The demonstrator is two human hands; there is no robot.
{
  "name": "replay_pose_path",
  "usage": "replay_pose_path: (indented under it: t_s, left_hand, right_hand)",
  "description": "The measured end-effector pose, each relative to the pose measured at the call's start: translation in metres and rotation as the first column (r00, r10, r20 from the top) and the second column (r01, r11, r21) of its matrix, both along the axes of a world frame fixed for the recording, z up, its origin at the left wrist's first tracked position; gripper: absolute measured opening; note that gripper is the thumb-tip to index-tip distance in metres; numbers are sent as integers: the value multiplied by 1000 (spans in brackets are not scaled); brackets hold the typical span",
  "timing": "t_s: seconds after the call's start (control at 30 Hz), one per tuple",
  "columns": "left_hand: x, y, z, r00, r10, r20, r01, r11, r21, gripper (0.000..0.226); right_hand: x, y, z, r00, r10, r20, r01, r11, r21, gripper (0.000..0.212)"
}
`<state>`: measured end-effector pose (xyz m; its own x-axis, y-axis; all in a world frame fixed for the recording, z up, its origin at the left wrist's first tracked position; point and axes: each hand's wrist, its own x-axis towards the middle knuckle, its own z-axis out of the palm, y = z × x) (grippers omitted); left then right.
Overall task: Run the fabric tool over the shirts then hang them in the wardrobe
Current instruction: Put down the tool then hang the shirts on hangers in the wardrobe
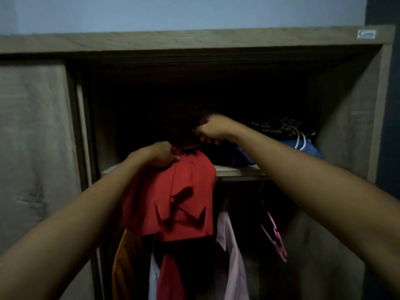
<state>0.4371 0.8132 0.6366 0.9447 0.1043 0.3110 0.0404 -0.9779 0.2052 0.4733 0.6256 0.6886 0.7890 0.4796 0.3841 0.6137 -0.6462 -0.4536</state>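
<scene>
A red shirt (pixel 184 198) hangs bunched in front of the open wardrobe (pixel 194 42). My left hand (pixel 158 155) grips it at its top left, near the collar. Higher and slightly to the right, my right hand (pixel 211 128) is closed around a thin hanger hook (pixel 186 146) at the shirt's top, in front of the dark upper compartment. A dark hanger shape shows through the red cloth. The fabric tool is not in view.
The wardrobe shelf (pixel 238 171) holds folded blue and dark patterned clothes (pixel 281 135). Below it hang an orange garment (pixel 123 256), a pale pink shirt (pixel 231 252) and an empty pink hanger (pixel 275 232). A closed wardrobe door (pixel 32 148) is on the left.
</scene>
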Motion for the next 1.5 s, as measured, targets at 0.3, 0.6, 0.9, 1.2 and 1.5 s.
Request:
replay_pose_path:
  t_s: [0.3, 0.6, 0.9, 1.2, 1.5]
  left_hand:
    - [-95, -2, -8, 952, -306, 16, 305, 951, 55, 36]
    - [-130, 33, -3, 945, -144, 292, 259, 876, -407, 65]
    - [-149, -7, -2, 981, -20, 194, 145, 740, -657, 40]
    - [-193, -25, -7, 851, -320, 417, 506, 713, -486, 17]
    - [-200, -43, -43, 799, -488, 351, 564, 811, -157, 16]
  right_hand:
    - [34, 59, 4, 987, 77, -142, -96, 986, -134, 59]
    - [-6, 44, -40, 973, 71, 221, -102, 986, 133, 19]
    - [-87, 22, -85, 825, -85, 559, -31, 980, 196, 35]
    - [-161, -48, -95, 925, 369, 86, -379, 898, 225, 51]
    - [-178, -64, -137, 953, 299, 40, -299, 915, 270, 24]
